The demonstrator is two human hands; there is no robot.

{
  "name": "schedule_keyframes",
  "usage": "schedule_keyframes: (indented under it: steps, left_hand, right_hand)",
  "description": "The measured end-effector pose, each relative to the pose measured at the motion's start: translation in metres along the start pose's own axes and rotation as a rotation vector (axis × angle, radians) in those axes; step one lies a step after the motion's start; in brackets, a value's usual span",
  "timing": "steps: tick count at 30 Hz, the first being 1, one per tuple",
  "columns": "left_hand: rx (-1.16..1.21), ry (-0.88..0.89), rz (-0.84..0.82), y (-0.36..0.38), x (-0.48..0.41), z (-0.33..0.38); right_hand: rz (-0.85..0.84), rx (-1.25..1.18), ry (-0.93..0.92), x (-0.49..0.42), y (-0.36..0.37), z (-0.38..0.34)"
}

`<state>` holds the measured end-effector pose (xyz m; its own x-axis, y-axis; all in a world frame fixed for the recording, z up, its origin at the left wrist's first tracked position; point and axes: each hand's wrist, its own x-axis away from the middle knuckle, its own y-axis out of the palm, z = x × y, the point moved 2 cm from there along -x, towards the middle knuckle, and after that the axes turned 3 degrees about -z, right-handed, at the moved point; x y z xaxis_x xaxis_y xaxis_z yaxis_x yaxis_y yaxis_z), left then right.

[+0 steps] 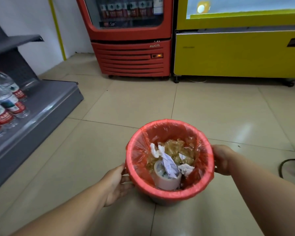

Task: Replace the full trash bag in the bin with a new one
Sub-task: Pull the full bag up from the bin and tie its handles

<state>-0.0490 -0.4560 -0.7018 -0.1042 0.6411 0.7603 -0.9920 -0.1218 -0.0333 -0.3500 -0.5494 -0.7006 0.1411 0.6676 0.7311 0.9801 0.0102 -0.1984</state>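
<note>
A small round bin (157, 200) stands on the tiled floor, low in the middle of the head view. A red translucent trash bag (140, 160) lines it and is folded over the rim. Inside lie crumpled white paper (169, 163), a roll of tape (166, 180) and crinkled clear plastic (174, 147). My left hand (117, 183) grips the bin's left side just under the rim. My right hand (222, 159) holds the right side at the rim. Both hands touch the bag-covered wall.
A grey shelf unit (46, 109) with several water bottles (6, 103) stands at the left. A red drinks cooler (131, 48) and a yellow cabinet (237, 53) stand behind. A black cable (286, 163) lies at the right edge. Tiled floor surrounds the bin.
</note>
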Motion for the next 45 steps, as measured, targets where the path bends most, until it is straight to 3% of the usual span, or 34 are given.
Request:
schedule_keyframes:
  steps: [7, 13, 17, 25, 29, 32, 37, 41, 45]
  left_hand:
    - [0.011, 0.078, 0.036, 0.009, 0.009, -0.002]
    - [0.141, 0.176, 0.193, 0.005, 0.023, 0.003]
    - [0.145, 0.336, 0.294, -0.003, 0.031, 0.016]
    - [0.216, 0.429, 0.287, 0.0, 0.049, 0.064]
    - [0.308, 0.447, 0.199, 0.014, 0.06, 0.092]
    - [0.22, 0.439, 0.119, 0.024, 0.062, 0.105]
    - [-0.133, 0.487, 0.038, 0.026, 0.059, 0.112]
    - [-0.483, 0.743, 0.287, 0.021, 0.07, 0.118]
    - [-0.451, 0.988, 0.443, 0.015, 0.083, 0.111]
  right_hand:
    - [0.014, 0.118, 0.027, -0.005, -0.007, 0.005]
    - [0.028, 0.028, -0.02, 0.02, -0.022, -0.009]
    - [0.063, 0.124, -0.099, 0.043, -0.033, -0.026]
    - [0.121, 0.139, -0.295, 0.09, -0.025, -0.066]
    - [0.196, 0.2, -0.471, 0.107, -0.016, -0.083]
    - [0.202, 0.072, -0.595, 0.118, -0.012, -0.091]
    - [0.107, 0.247, -0.74, 0.149, -0.013, -0.101]
    - [-0.001, 0.503, -0.719, 0.166, -0.019, -0.099]
    - [0.038, 0.621, -0.655, 0.171, -0.028, -0.098]
